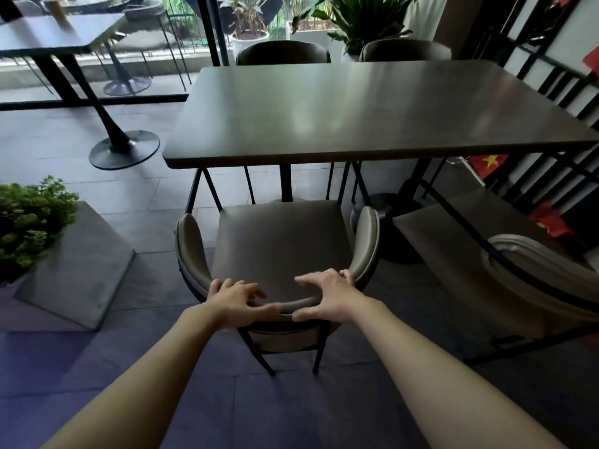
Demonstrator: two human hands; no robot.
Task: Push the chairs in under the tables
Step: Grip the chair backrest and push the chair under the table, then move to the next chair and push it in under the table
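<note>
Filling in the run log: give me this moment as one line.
step: chair not yet in | left hand: grips backrest | right hand: grips backrest | chair: seat outside table

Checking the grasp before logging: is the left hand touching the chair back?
Touching. The head view shows the left hand curled over the top of the chair back, thumb along it.
</note>
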